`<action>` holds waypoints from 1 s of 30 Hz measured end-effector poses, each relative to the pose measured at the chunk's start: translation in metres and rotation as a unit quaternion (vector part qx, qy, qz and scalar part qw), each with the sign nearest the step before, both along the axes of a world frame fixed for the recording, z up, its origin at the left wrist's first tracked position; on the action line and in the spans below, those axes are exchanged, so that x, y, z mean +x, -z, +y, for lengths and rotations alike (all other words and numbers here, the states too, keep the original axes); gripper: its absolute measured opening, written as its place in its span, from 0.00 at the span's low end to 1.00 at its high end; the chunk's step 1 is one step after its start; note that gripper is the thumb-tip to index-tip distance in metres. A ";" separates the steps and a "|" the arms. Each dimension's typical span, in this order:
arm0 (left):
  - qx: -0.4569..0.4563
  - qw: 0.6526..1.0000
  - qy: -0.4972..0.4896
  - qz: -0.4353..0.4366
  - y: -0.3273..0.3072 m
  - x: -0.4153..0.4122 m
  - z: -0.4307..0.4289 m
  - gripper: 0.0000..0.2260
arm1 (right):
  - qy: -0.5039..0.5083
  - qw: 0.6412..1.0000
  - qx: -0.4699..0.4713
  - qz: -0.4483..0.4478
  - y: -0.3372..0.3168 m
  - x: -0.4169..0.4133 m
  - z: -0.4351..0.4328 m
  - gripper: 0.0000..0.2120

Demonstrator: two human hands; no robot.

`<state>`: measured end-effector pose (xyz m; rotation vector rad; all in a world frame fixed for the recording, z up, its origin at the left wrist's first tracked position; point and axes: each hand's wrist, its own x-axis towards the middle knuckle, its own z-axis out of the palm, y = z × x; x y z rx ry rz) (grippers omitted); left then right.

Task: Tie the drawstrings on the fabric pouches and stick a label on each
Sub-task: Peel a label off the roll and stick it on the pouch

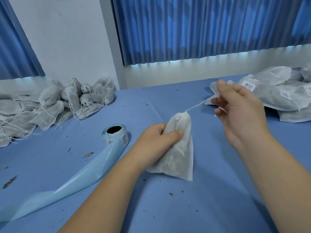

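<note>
White pouch (178, 148) in left hand (154, 145) — drawstring (196, 107) taut to right hand (239, 111).

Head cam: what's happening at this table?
A person is cinching a white fabric pouch. The left hand grips its neck while the right hand pinches the white drawstring and holds it taut. No label shows on this pouch. A pale blue roll of barcode labels stands to the left; unlabelled pouches are piled far left, labelled pouches far right.
</note>
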<state>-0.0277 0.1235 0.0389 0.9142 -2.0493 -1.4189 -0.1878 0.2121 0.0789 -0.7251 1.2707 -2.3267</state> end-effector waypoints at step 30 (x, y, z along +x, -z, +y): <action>0.169 0.973 -0.055 0.149 -0.001 -0.001 -0.007 0.14 | -0.077 0.817 0.218 0.528 0.024 0.019 -0.009 0.10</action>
